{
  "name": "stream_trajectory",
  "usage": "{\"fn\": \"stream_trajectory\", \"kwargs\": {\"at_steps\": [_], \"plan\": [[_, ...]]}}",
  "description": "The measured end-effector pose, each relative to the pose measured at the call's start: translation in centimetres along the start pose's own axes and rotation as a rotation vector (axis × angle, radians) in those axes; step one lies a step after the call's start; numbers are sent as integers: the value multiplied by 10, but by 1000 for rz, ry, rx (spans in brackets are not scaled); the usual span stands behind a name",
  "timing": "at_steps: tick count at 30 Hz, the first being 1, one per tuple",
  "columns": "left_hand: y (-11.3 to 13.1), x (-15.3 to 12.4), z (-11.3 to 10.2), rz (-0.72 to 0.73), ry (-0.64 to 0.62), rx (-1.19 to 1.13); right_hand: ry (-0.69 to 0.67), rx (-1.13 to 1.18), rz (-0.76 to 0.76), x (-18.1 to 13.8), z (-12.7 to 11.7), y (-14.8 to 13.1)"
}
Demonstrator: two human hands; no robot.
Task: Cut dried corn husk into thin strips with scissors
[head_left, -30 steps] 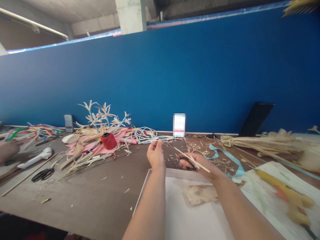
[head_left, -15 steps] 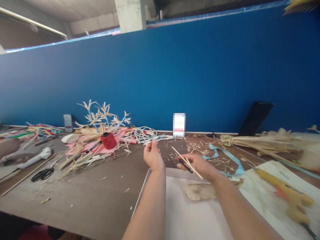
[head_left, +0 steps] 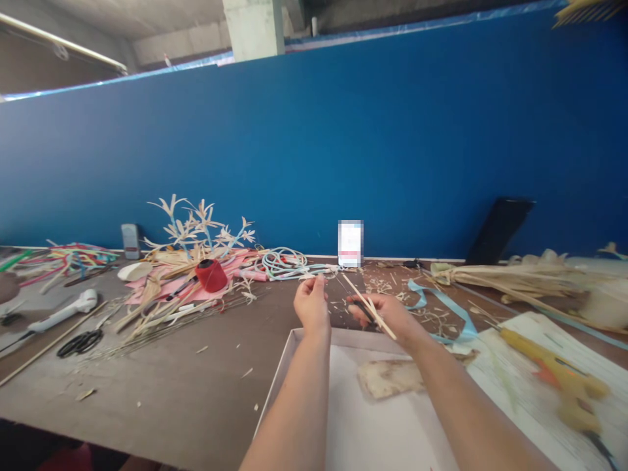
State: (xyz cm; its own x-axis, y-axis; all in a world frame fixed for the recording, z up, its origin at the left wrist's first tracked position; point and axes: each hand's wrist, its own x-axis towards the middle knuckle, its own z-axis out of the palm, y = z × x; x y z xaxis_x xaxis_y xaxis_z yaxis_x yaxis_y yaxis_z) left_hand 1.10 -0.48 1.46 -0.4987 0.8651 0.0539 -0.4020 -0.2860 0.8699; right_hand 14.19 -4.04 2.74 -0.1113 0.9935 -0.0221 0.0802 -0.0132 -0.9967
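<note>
My left hand [head_left: 313, 305] is closed in a pinch on a small pale straw piece [head_left: 311, 277] held just above the table. My right hand [head_left: 388, 314] is closed round black-handled scissors [head_left: 364, 308] and also holds thin pale straw strips [head_left: 369, 306] that stick out up-left and down-right. The two hands are close together over the far edge of a shallow white tray [head_left: 304, 340]. A brownish dried scrap [head_left: 387, 378] lies inside the tray between my forearms.
A pile of straw flowers [head_left: 199, 226], a red thread spool [head_left: 210, 275] and pink paper lie at the left. Black scissors [head_left: 78, 342] and a white tool [head_left: 61, 312] lie further left. A yellow glue gun [head_left: 554, 376], light blue ribbon [head_left: 441, 304] and a straw bundle [head_left: 510, 281] are on the right.
My left hand drew back toward me and then moved right, closer to my right hand. My right hand with the scissors and strips tilted slightly. Another person's hand at the far left left the view.
</note>
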Motion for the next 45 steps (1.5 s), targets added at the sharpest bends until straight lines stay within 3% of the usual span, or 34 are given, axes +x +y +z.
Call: {"fn": "stream_trajectory", "kwargs": {"at_steps": [7,13,24,36,39,42,45], "plan": [[-3,2,-2,58,6,36,50,-5,24,-3,-1,-8],[-3,4,-4,68,23,28,-34,-30,-22,-1,-6,5],[6,0,0,-38,-4,-9,-108,-9,13,-5,1,1],[-3,4,-3,42,-3,103,15,-96,-2,-3,0,-4],[-1,4,-4,39,-2,94,125,-214,-33,2,-7,5],[0,3,-6,9,-21,91,270,-562,-36,7,-16,18],[1,2,-6,-19,-58,91,374,-846,64,11,-23,27]]}}
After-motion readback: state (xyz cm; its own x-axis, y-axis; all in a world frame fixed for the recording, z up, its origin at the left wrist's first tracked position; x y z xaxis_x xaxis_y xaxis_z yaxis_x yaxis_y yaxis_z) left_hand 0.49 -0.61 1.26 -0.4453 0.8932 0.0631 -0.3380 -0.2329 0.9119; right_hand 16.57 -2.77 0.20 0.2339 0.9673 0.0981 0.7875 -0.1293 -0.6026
